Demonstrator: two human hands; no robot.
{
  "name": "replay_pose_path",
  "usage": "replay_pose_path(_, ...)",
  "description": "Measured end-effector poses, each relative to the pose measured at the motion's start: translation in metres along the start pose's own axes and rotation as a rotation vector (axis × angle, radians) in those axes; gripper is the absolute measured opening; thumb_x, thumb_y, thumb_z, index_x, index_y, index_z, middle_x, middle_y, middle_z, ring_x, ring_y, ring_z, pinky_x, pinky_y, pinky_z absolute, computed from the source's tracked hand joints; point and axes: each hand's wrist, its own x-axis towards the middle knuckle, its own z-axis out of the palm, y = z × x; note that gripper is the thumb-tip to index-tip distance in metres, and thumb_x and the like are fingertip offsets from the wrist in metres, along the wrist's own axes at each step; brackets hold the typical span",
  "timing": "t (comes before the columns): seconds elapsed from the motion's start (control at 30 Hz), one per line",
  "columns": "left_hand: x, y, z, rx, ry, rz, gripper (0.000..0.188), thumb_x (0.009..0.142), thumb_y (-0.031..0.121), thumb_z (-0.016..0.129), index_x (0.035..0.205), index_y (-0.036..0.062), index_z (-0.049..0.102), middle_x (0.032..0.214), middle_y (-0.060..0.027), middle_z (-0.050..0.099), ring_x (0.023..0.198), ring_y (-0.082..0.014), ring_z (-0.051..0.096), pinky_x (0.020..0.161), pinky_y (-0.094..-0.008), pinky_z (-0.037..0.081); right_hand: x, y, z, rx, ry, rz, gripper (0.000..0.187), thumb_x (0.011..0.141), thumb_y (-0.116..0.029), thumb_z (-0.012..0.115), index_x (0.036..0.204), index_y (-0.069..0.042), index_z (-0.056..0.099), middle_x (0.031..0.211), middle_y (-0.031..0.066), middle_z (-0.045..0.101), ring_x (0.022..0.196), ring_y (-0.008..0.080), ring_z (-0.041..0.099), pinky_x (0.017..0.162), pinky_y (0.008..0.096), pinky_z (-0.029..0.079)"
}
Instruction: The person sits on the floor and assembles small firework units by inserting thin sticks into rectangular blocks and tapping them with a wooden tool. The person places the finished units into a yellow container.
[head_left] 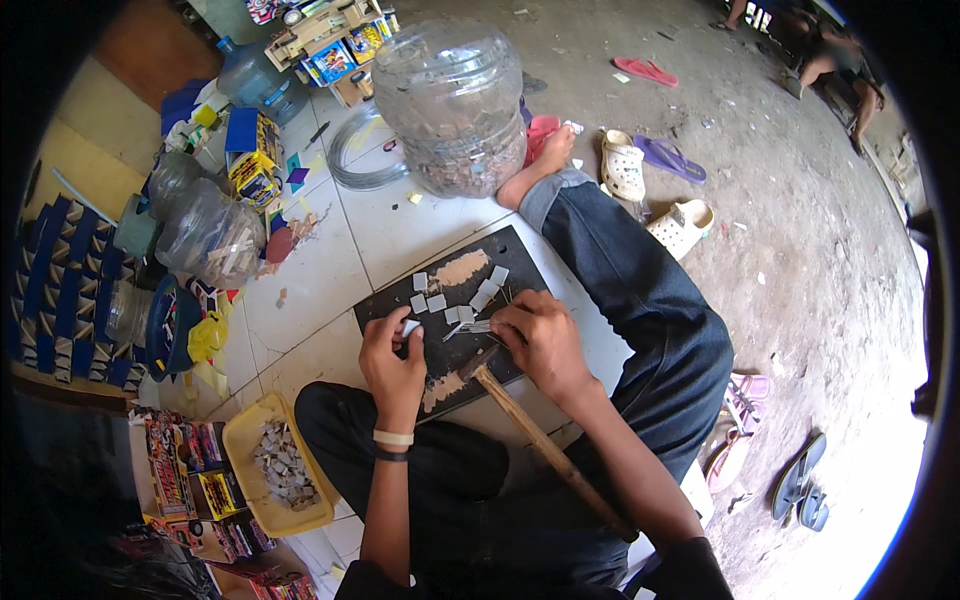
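"What do we count?"

"Two hands (pixel 390 362), one hammer (pixel 540 445), one black board (pixel 515 262), one yellow tray (pixel 237 445)."

"And beyond them?"

"We see one wire coil (pixel 370 181), two cream clogs (pixel 622 168), one blue jug (pixel 258 82)."

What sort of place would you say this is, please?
Probably a small, informal workshop: grey squares lie on a black board with a hammer at its near edge, and a yellow tray holds many grey pieces.

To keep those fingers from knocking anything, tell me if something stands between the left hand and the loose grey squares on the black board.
Nothing visible stands between the left hand and the nearest loose grey squares on the black board. The hammer lies on the near side of the squares, outside that gap.
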Motion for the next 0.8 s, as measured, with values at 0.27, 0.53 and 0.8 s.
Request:
replay_pose_path(0.27, -0.046, 0.003, -0.005, -0.247, 0.050, -0.036, 0.017, 0.087, -0.003, 0.085, 0.103, 0.0032, 0.085, 0.103, -0.0116, 0.083, 0.117, -0.0287, 0.077, 0.101, -0.0389, 0.058, 0.007, -0.012, -0.006, 0.431, 0.049, 0.098, 0.011, 0.093, 0.005, 0.080, 0.103, 0.002, 0.078, 0.097, 0.0163, 0.078, 0.087, 0.0312, 0.077, 0.082, 0.0383, 0.061)
replay_pose_path(0.53, -0.054, -0.002, -0.001, -0.222, -0.017, -0.064, 0.041, 0.091, -0.003, 0.084, 0.131, 0.0002, 0.077, 0.112, -0.0125, 0.084, 0.122, -0.0252, 0.076, 0.109, -0.0405, 0.055, 0.005, -0.011, -0.005, 0.354, 0.087, 0.149, 0.009, 0.095, 0.004, 0.080, 0.104, 0.003, 0.079, 0.096, 0.0157, 0.081, 0.081, 0.0231, 0.077, 0.077, 0.0354, 0.061)
replay_pose_path(0.8, -0.054, -0.002, -0.004, -0.219, -0.060, -0.046, 0.049, 0.092, 0.001, 0.085, 0.140, 0.0021, 0.073, 0.121, -0.0126, 0.083, 0.115, -0.0217, 0.076, 0.114, -0.0399, 0.050, 0.006, -0.005, -0.005, 0.402, 0.099, 0.241, 0.011, 0.096, 0.000, 0.082, 0.107, 0.004, 0.081, 0.091, 0.0104, 0.082, 0.077, 0.0118, 0.072, 0.075, 0.0300, 0.059)
